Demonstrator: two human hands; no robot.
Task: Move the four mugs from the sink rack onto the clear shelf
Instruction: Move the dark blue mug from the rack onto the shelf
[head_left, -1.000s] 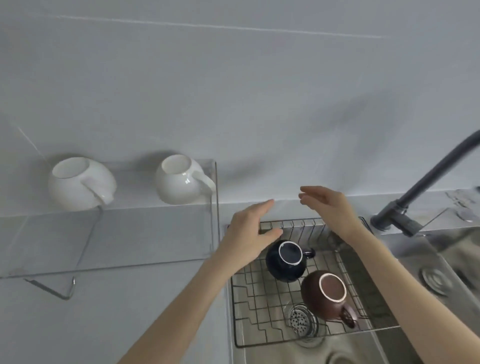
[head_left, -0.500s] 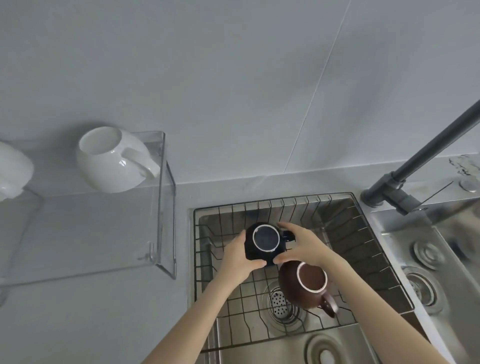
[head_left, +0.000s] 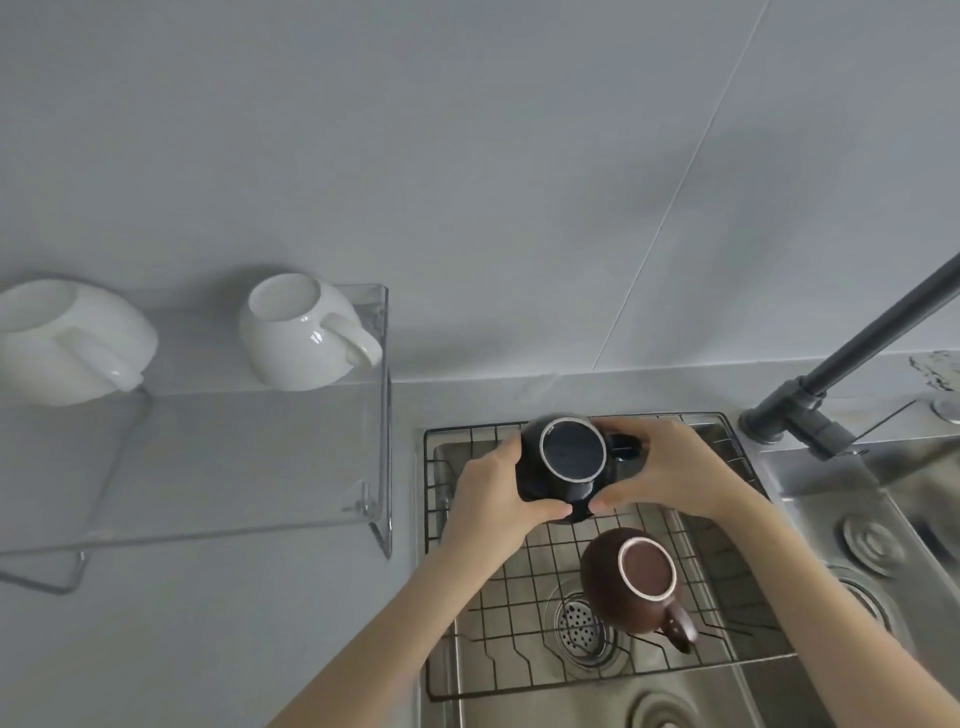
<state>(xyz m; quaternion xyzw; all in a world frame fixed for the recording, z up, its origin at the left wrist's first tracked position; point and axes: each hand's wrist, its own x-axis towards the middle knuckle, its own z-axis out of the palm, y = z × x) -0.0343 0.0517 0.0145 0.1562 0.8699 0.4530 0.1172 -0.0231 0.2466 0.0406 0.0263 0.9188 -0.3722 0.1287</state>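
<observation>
A dark blue mug (head_left: 570, 457), upside down, is held over the far part of the black wire sink rack (head_left: 519, 670). My left hand (head_left: 496, 493) grips its left side and my right hand (head_left: 670, 475) its right side, near the handle. A brown mug (head_left: 636, 579) stands upside down on the rack, nearer to me, handle pointing right and toward me. Two white mugs (head_left: 304, 335) (head_left: 70, 343) sit upside down on the clear shelf (head_left: 234, 467) at the left, against the wall.
A dark faucet (head_left: 857, 353) rises at the right, over the steel sink (head_left: 810, 499). The sink drain (head_left: 579, 626) shows under the rack. The shelf's clear end wall (head_left: 384, 415) stands between shelf and sink. A grey wall is behind.
Both hands came down from above the rack and closed on the dark blue mug, which now sits higher and farther back than before. The brown mug has not moved.
</observation>
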